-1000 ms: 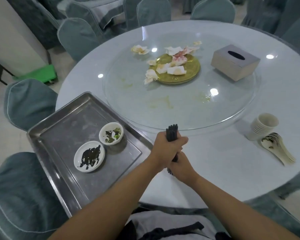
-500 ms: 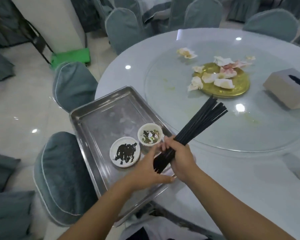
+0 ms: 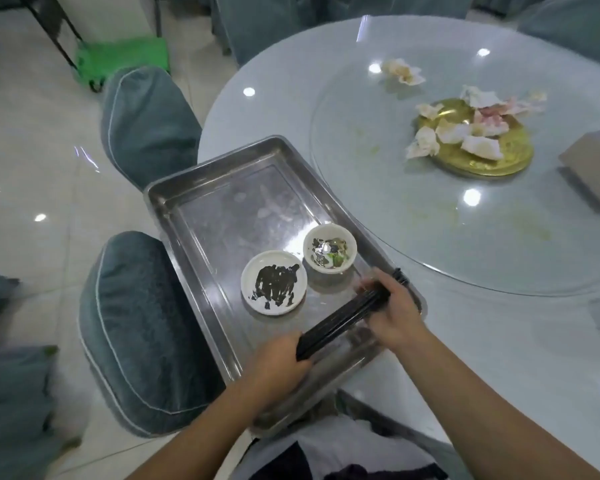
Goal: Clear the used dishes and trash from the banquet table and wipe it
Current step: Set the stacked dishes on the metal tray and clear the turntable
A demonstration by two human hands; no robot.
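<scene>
A bundle of black chopsticks (image 3: 340,323) lies almost flat, low over the near end of a steel tray (image 3: 222,202). My right hand (image 3: 394,315) grips its far end and my left hand (image 3: 278,363) holds its near end. In the tray sit a white saucer (image 3: 273,283) smeared with dark sauce and a small white bowl (image 3: 329,248) with food scraps. On the glass turntable (image 3: 413,220) of the round white table (image 3: 482,358) stands a gold plate (image 3: 482,157) with crumpled used napkins (image 3: 426,140) on and around it.
A grey tissue box (image 3: 593,164) stands at the right edge on the turntable. Chairs in grey-green covers (image 3: 136,327) stand left of the tray, which overhangs the table edge. A green cart (image 3: 122,60) is on the tiled floor at the back left.
The chopstick bundle went from upright on the table to tilted, then down flat over the tray. Both hands moved left with it, and my view swung left toward the tray.
</scene>
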